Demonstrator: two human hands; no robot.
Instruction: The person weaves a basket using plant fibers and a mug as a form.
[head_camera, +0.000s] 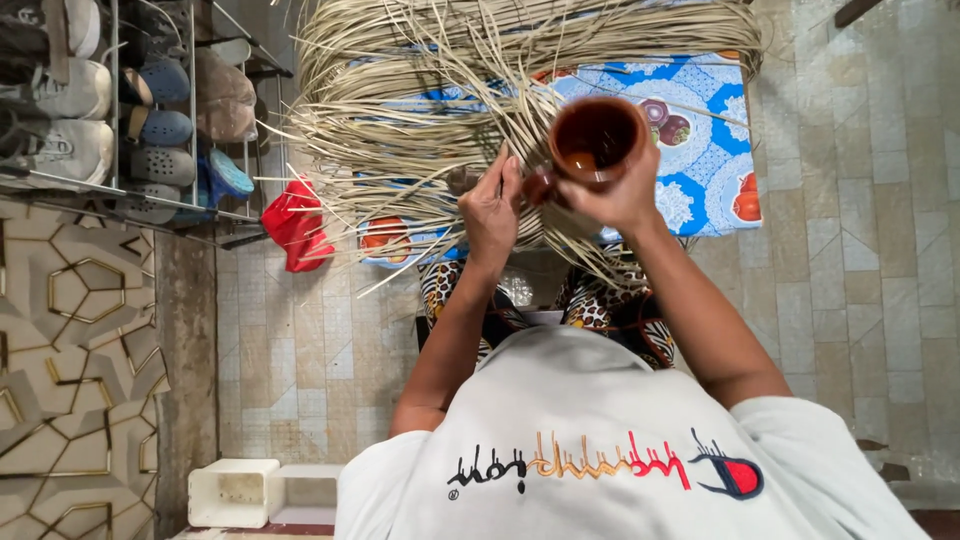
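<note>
My right hand (622, 195) is raised in front of my chest and holds a brown ceramic mug (597, 138), its mouth turned toward me, with a little liquid inside. My left hand (490, 212) is right beside it, with its fingers closed on thin pale reed strands (420, 150) near the mug's handle (540, 186). The big loose bundle of reeds spreads over a blue patterned cloth (700, 150) on the floor in front of me. My white printed shirt (600, 440) fills the bottom of the view, and my lap is covered by a patterned fabric (600, 305).
A metal shoe rack (120, 110) with several shoes and sandals stands at the upper left. A red cloth (295, 228) lies beside the reeds. A white plastic box (235, 492) sits at the lower left. Tiled floor (860, 250) extends to the right.
</note>
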